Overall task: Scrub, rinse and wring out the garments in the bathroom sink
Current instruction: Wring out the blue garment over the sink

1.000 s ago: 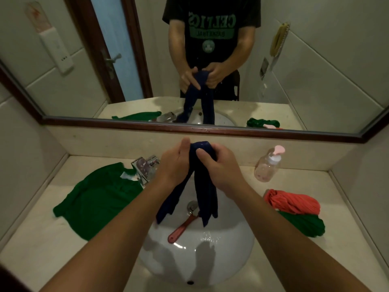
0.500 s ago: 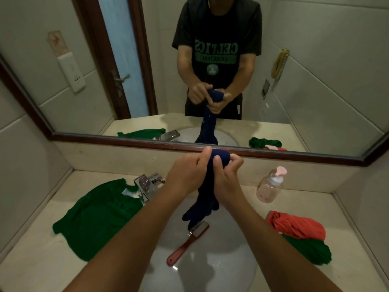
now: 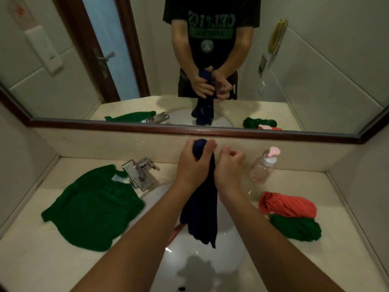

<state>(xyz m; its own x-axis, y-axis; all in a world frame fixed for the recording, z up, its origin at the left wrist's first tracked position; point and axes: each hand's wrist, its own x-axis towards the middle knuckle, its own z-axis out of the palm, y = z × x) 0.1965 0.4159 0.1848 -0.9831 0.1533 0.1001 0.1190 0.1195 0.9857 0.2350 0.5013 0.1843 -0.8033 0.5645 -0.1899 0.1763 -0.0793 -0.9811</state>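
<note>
The left hand (image 3: 192,165) is closed tight around the top of a dark blue cloth (image 3: 202,213). The cloth hangs down in a long twist over the white sink (image 3: 210,268). The right hand (image 3: 228,167) is just beside the cloth with its fingers curled in. I cannot tell if it holds the cloth.

A green shirt (image 3: 92,207) lies flat on the table (image 3: 31,260), left of the sink and next to the tap (image 3: 139,171). On the right are a soap bottle (image 3: 264,165), a twisted red cloth (image 3: 288,205) and a twisted green cloth (image 3: 294,227) touching it.
</note>
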